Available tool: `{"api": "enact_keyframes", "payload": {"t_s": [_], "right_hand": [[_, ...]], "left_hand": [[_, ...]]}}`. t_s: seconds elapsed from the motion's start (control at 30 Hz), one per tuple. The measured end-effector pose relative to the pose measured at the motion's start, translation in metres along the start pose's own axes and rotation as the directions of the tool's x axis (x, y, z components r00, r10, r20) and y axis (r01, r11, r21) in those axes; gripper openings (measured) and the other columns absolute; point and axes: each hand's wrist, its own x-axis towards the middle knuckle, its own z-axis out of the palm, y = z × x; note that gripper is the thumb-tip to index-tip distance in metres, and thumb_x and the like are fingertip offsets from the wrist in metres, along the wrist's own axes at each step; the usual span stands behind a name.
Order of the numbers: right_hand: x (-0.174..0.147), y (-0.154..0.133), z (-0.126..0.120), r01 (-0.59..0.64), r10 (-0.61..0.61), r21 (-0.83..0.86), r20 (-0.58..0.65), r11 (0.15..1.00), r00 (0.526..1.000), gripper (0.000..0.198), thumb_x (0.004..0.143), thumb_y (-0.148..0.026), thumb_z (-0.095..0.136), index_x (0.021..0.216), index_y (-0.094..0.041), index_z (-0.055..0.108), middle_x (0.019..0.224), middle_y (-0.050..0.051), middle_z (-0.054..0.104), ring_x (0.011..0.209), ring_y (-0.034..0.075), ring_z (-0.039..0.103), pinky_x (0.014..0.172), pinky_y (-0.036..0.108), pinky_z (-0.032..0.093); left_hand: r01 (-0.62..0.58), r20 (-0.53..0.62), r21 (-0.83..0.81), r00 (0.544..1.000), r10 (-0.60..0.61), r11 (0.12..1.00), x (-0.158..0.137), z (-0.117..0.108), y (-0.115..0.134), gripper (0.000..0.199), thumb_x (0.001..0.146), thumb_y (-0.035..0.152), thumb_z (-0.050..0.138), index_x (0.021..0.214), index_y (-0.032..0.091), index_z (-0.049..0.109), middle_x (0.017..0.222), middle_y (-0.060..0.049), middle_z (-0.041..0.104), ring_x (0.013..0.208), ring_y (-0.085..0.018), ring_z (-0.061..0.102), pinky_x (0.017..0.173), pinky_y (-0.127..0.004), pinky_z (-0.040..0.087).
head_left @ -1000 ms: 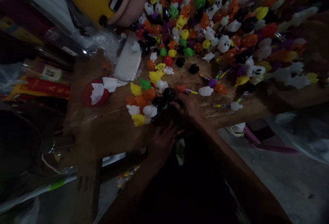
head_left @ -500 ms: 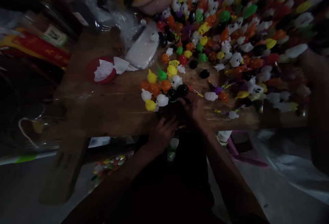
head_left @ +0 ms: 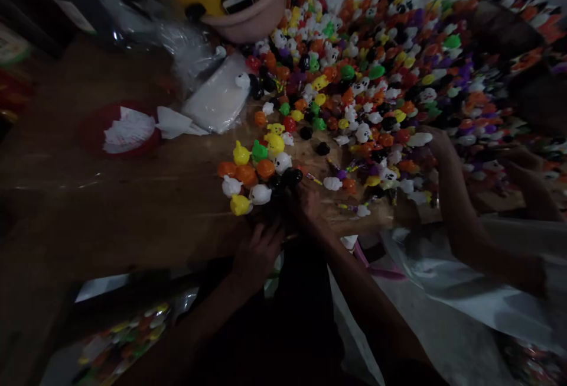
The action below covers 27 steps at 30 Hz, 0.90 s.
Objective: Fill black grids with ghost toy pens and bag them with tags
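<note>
Both my hands work close together at the front edge of the wooden table (head_left: 146, 208), in dim light. My right hand (head_left: 306, 206) is closed, its fingers curled in beside a shiny black toy figure (head_left: 292, 177); what it grips is hidden in shadow. Lower and to the left, my left hand (head_left: 261, 247) has its fingers bent together over something dark that I cannot make out. Just beyond them sits a small cluster of glossy plastic figures: a yellow one (head_left: 240, 204), a white one (head_left: 260, 194), an orange one (head_left: 246, 175) and a green one (head_left: 259, 151).
A big heap of small colourful figures (head_left: 381, 90) covers the table's back and right. A co-worker's hand (head_left: 436, 140) reaches into it. At the left are a red bowl (head_left: 88, 132) with white paper, a clear plastic bag (head_left: 217, 99) and a pink basin (head_left: 261, 16).
The view has swung right and up, showing more of the heap, the wall and the co-worker's arms. My hands remain beside the black figure, with little visible change.
</note>
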Motion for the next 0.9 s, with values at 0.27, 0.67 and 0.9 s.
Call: {"api": "enact_keyframes", "payload": {"t_s": [0.27,0.67,0.9], "right_hand": [[0.001,0.004,-0.072,-0.070,0.065,-0.149,-0.037,0.986,0.997,0.024,0.100,-0.030,0.060,0.115,-0.018,0.075,0.108,0.012,0.076,0.095,0.025,0.070,0.086,0.035,0.055],[0.061,0.035,-0.121,-0.135,0.108,-0.424,-0.088,0.896,0.990,0.024,0.096,-0.021,0.054,0.111,-0.015,0.072,0.102,0.013,0.073,0.102,0.027,0.066,0.096,0.043,0.053],[-0.026,-0.014,-0.118,-0.078,0.221,0.311,-0.458,0.947,0.861,0.009,0.092,-0.033,0.072,0.098,-0.027,0.069,0.092,0.005,0.071,0.077,0.017,0.069,0.074,0.035,0.057]], "left_hand": [[0.009,-0.021,-0.072,1.000,-0.011,0.997,0.001,-0.002,0.000,0.037,0.096,0.009,0.057,0.126,0.020,0.076,0.137,-0.003,0.073,0.103,-0.027,0.065,0.086,-0.038,0.060],[-0.058,-0.158,-0.195,0.987,0.027,0.979,0.024,-0.008,0.006,0.028,0.102,0.011,0.051,0.118,0.014,0.074,0.124,-0.012,0.077,0.108,-0.021,0.073,0.101,-0.035,0.057],[-0.013,-0.082,-0.176,0.997,-0.002,0.984,-0.004,-0.038,-0.024,0.028,0.102,0.010,0.051,0.116,0.014,0.076,0.111,-0.006,0.080,0.100,-0.018,0.073,0.095,-0.031,0.058]]}}
